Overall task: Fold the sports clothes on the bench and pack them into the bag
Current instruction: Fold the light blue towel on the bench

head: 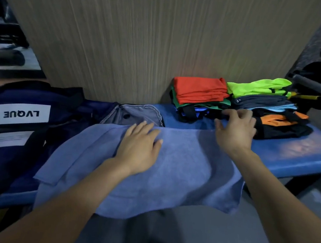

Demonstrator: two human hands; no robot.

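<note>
A light blue garment [178,174] lies spread over the blue bench [293,153], its near edge hanging off the front. My left hand [139,148] rests flat on it, fingers straight. My right hand [237,128] hovers over the garment's far right corner with fingers loosely spread, holding nothing; it is motion-blurred. A navy bag [18,127] with a white "LVQUE" label lies at the left, its opening [136,115] showing grey lining just beyond my left hand.
Two stacks of folded clothes stand at the back right of the bench: one topped by red [199,91], one topped by neon yellow-green [257,87] over grey and orange-black pieces. A wood-grain wall rises behind. Gym equipment with a padded handle [312,85] sits far right.
</note>
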